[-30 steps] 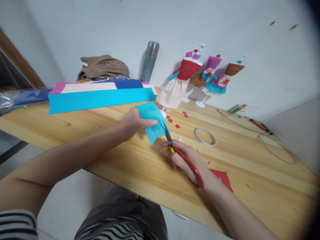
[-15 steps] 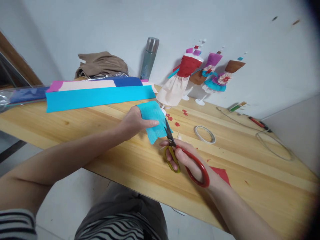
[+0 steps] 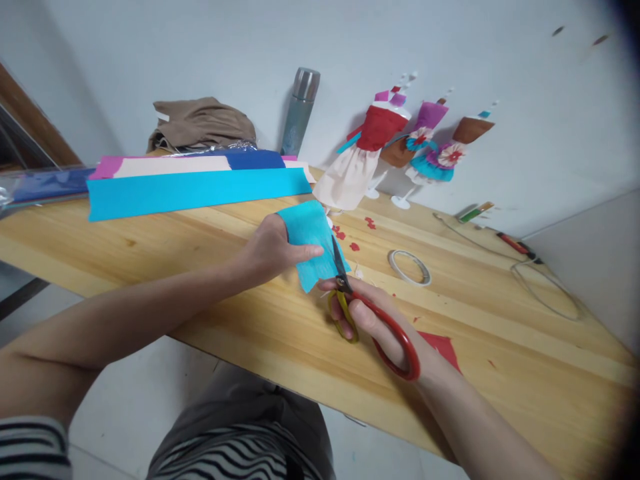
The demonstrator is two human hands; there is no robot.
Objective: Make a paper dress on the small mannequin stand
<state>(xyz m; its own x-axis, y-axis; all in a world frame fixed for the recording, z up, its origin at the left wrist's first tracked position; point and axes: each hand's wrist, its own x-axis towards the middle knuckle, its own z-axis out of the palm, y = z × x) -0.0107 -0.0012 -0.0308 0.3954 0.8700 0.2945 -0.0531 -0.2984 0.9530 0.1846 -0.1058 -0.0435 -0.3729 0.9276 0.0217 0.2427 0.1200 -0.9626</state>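
Note:
My left hand (image 3: 273, 250) pinches a piece of turquoise crepe paper (image 3: 313, 230) above the table, thumb on the near face and fingers hidden behind. Its lower edge is uneven. My right hand (image 3: 370, 313) grips scissors (image 3: 341, 280) with one red and one yellow handle. Their dark blades point up and away, lying against the right side of the paper. Whether paper sits between the blades I cannot make out. Beyond the paper stands a small dress form (image 3: 383, 130) with a red bodice and a pale skirt. Several red paper scraps (image 3: 340, 232) lie just past the blades.
Long crepe paper strips (image 3: 200, 192) lie at the back left, before a brown cloth (image 3: 205, 123) and a flask (image 3: 301, 110). Two more dressed forms (image 3: 453, 157) stand by the wall. A tape roll (image 3: 410, 268), red paper (image 3: 443, 348) and a cable (image 3: 530, 293) are on the right.
The turquoise paper and my left hand have shifted slightly right, toward the scissors. The blades look closer together now. My right hand has barely moved.

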